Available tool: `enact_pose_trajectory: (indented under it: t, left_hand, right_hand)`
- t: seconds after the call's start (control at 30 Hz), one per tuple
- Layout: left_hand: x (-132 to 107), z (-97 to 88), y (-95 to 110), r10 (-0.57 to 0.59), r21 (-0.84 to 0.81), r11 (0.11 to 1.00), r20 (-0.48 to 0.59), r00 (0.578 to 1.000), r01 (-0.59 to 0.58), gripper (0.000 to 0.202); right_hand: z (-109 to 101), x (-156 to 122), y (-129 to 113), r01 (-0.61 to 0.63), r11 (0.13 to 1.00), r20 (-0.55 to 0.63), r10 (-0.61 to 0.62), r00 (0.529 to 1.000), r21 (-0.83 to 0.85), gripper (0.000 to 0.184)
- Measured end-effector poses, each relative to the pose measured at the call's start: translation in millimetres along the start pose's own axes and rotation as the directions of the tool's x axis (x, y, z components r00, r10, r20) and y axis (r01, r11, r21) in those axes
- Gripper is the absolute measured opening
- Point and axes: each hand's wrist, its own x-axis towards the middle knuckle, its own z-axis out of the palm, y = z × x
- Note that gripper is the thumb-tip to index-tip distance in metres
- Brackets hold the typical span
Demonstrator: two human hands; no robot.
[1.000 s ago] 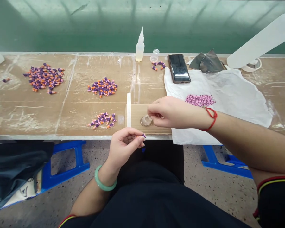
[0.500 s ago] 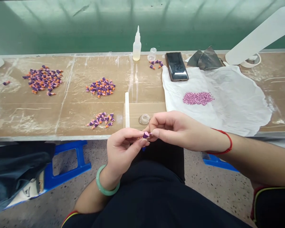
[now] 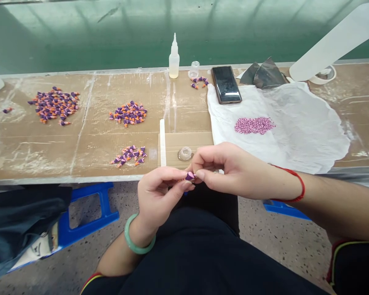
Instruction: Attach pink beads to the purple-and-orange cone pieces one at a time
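Note:
My left hand [image 3: 160, 194] and my right hand [image 3: 227, 168] meet over my lap, just below the table's front edge. Between their pinched fingertips sits a small purple piece [image 3: 190, 176]. The left thumb and forefinger hold it from the left. My right fingertips press against it from the right; whatever else they grip is too small to make out. A small clear round dish [image 3: 185, 154] rests on a cardboard patch [image 3: 175, 145] right above the hands. A white stick [image 3: 162, 142] lies beside it.
Three piles of purple-and-orange pieces lie on the brown table: far left [image 3: 53, 105], centre [image 3: 128, 113] and near the front [image 3: 129, 155]. A glue bottle [image 3: 174, 62], a phone [image 3: 225, 84] and a white sheet [image 3: 295, 123] with pink beads [image 3: 253, 125] are at the right. Blue stools [image 3: 89, 205] stand below.
My right hand left the clear dish on the table and came down to my left hand. Both hands now pinch the purple piece, barely shifting in the last half second.

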Motion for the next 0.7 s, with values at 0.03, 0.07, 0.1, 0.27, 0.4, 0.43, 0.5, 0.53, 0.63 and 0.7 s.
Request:
enact_pose_trajectory:
  t: [0.03, 0.07, 0.1, 0.27, 0.4, 0.43, 0.5, 0.53, 0.63, 0.7]
  left_hand:
    - [-0.3, 0.6, -0.4, -0.006, 0.000, 1.000, -0.006, 1.000, 0.006, 0.006]
    - [-0.7, 1.1, -0.7, -0.009, 0.001, 1.000, -0.013, 1.000, 0.009, 0.006]
    - [-1.2, 1.5, -1.0, -0.011, 0.001, 1.000, -0.025, 1.000, 0.011, 0.006]
    - [-3.3, 2.4, -0.9, -0.007, -0.073, 0.997, -0.043, 0.999, 0.004, 0.010]
    - [-1.9, 3.1, -0.4, -0.017, -0.134, 0.991, -0.018, 1.000, 0.014, 0.015]
    - [-1.1, 3.4, -0.2, -0.018, -0.137, 0.990, -0.016, 1.000, 0.015, 0.015]
    - [0.5, 4.0, 0.5, -0.018, -0.127, 0.992, -0.014, 1.000, 0.016, 0.013]
    - [1.1, 4.3, 1.1, -0.019, -0.110, 0.994, -0.014, 1.000, 0.017, 0.013]
    - [1.8, 5.2, 3.3, -0.013, -0.002, 1.000, -0.004, 1.000, 0.013, 0.014]
    - [1.7, 5.1, 4.8, 0.012, 0.101, 0.995, 0.022, 1.000, -0.014, 0.017]
  right_hand:
    - [0.5, -0.2, -0.6, 0.016, 1.000, -0.010, -0.016, 1.000, -0.017, 0.010]
    - [1.0, -0.4, -1.2, 0.034, 0.999, -0.021, -0.035, 0.999, -0.036, 0.010]
    - [1.7, -0.7, -1.7, 0.054, 0.997, -0.031, -0.055, 0.998, -0.055, 0.010]
    - [5.3, -3.1, -3.1, 0.131, 0.981, -0.080, -0.144, 0.986, -0.143, 0.012]
    - [8.4, -3.6, -0.1, 0.189, 0.958, -0.108, -0.216, 0.970, -0.216, 0.013]
    - [9.0, -3.3, 1.0, 0.199, 0.953, -0.115, -0.229, 0.967, -0.226, 0.014]
    - [9.4, -2.6, 2.7, 0.212, 0.947, -0.124, -0.246, 0.961, -0.240, 0.015]
    - [8.8, -2.4, 3.2, 0.215, 0.945, -0.124, -0.251, 0.960, -0.246, 0.015]
    - [2.2, -4.4, 3.8, 0.214, 0.939, -0.089, -0.246, 0.965, -0.270, 0.014]
    - [-5.8, -8.6, 6.1, 0.189, 0.941, -0.106, -0.226, 0.968, -0.280, 0.013]
